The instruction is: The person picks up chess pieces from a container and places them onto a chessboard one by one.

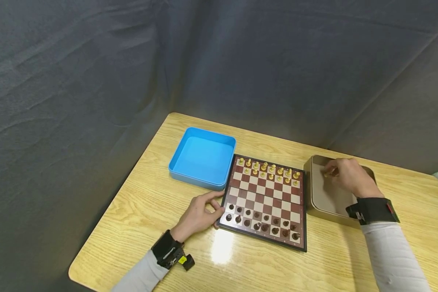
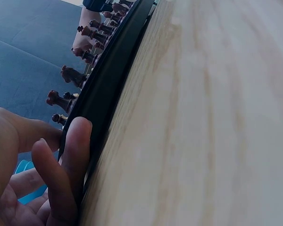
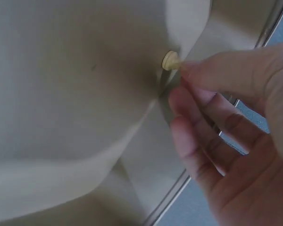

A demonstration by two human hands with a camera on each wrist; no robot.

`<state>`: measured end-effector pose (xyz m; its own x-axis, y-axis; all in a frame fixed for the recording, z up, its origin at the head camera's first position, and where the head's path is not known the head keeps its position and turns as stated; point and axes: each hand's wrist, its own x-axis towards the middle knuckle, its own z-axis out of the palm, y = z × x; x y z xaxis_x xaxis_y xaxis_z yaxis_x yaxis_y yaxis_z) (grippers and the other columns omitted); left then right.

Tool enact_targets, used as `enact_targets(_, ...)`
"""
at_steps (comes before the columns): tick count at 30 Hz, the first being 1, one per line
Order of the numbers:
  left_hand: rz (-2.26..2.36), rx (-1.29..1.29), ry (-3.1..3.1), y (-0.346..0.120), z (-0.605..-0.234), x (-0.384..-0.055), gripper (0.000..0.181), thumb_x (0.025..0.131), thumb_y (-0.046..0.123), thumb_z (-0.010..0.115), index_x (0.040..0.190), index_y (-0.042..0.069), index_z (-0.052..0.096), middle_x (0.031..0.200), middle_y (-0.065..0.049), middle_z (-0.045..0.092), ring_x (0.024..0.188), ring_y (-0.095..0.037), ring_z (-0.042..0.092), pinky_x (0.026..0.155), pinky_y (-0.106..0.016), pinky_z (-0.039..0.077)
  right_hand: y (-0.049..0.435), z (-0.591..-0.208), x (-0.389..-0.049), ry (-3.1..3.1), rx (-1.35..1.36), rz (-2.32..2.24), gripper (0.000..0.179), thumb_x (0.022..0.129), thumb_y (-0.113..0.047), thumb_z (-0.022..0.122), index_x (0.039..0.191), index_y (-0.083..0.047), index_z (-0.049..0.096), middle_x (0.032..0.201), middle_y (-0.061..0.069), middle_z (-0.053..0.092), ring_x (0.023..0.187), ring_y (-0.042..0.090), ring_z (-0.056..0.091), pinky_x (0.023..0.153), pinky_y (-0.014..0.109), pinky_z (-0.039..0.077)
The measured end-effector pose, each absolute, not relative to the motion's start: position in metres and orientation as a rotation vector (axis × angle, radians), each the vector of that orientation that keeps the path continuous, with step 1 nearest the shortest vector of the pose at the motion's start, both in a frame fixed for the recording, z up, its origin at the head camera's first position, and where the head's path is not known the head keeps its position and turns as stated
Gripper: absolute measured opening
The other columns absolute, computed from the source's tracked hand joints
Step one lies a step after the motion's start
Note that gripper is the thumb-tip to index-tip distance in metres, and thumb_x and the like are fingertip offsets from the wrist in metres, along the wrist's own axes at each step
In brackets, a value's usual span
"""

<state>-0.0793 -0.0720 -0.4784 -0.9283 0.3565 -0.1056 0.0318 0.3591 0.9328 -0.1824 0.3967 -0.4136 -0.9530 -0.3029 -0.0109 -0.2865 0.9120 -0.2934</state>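
Observation:
My left hand point(image 1: 200, 211) grips the left edge of a folding chessboard point(image 1: 261, 197), near its lower left corner. In the left wrist view, its fingers bend against the board's black side point(image 2: 101, 89). Pale yellow chess pieces point(image 1: 264, 166) fill two rows at the board's far end, and dark brown pieces point(image 1: 257, 226) stand in two rows at the near end. To the right, my right hand point(image 1: 350, 175) reaches into a metal tin point(image 1: 308, 190). Between thumb and fingertips it pinches a small pale yellow chess piece point(image 3: 170, 61), round base outward, over the tin's floor.
A blue square box point(image 1: 197, 181) sits at the upper left, its near right corner close against the chessboard. The tin stands just right of the board. Dark cloth point(image 1: 277, 73) hangs behind the wooden table point(image 1: 131, 219), whose left edge slants down toward the near side.

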Motion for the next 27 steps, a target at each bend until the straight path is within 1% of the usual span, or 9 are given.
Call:
enact_targets(5, 1.586, 0.337, 2.337, -0.072, -0.478, -0.079, 0.055, 0.095, 0.017, 0.071, 0.147, 0.008, 0.057, 0.089, 0.004, 0.073, 0.052, -0.014, 0.069, 0.039, -0.022, 0.044, 0.400, -0.416, -0.181, 2.982, -0.467, -0.521, 0.023, 0.079, 0.010, 0.068, 0.100, 0.003, 0.077, 0.092, 0.017, 0.077, 0.083, 0.036, 0.073, 0.071, 0.050, 0.060)
enact_targets(8, 1.584, 0.341, 2.340, -0.072, -0.477, -0.079, 0.055, 0.095, 0.018, 0.070, 0.147, 0.008, 0.057, 0.089, 0.004, 0.073, 0.052, -0.014, 0.069, 0.039, -0.022, 0.045, 0.402, -0.418, -0.180, 2.998, -0.466, -0.529, 0.022, 0.080, 0.011, 0.067, 0.097, 0.002, 0.077, 0.091, 0.017, 0.077, 0.082, 0.035, 0.073, 0.069, 0.047, 0.060)
enact_targets(12, 1.582, 0.349, 2.349, -0.072, -0.477, -0.079, 0.054, 0.095, 0.017, 0.071, 0.147, 0.008, 0.057, 0.088, 0.004, 0.073, 0.051, -0.014, 0.069, 0.040, -0.022, 0.045, 0.402, -0.419, -0.180, 3.029, -0.480, -0.510, 0.019, 0.080, 0.010, 0.069, 0.094, 0.001, 0.078, 0.088, 0.015, 0.077, 0.079, 0.032, 0.072, 0.066, 0.045, 0.059)
enact_targets(18, 1.589, 0.348, 2.343, -0.071, -0.478, -0.079, 0.054, 0.094, 0.017, 0.071, 0.146, 0.008, 0.058, 0.088, 0.003, 0.073, 0.051, -0.014, 0.069, 0.039, -0.022, 0.045, 0.401, -0.417, -0.180, 3.039, -0.456, -0.482, 0.012, 0.083, 0.003, 0.075, 0.094, 0.000, 0.078, 0.088, 0.015, 0.076, 0.080, 0.032, 0.072, 0.067, 0.046, 0.058)
enact_targets(24, 1.585, 0.345, 2.337, -0.072, -0.476, -0.079, 0.055, 0.095, 0.018, 0.070, 0.147, 0.008, 0.057, 0.089, 0.003, 0.072, 0.051, -0.014, 0.069, 0.039, -0.022, 0.045, 0.402, -0.412, -0.178, 3.029, -0.416, -0.482, 0.012, 0.083, 0.001, 0.075, 0.095, 0.000, 0.078, 0.088, 0.016, 0.075, 0.081, 0.034, 0.070, 0.068, 0.047, 0.057)
enact_targets(27, 1.586, 0.344, 2.335, -0.072, -0.476, -0.079, 0.055, 0.095, 0.018, 0.070, 0.147, 0.008, 0.057, 0.090, 0.003, 0.072, 0.051, -0.014, 0.069, 0.039, -0.022, 0.045, 0.400, -0.408, -0.179, 3.049, -0.432, -0.480, 0.010, 0.083, 0.001, 0.075, 0.093, 0.001, 0.077, 0.086, 0.015, 0.075, 0.079, 0.032, 0.070, 0.066, 0.045, 0.056)
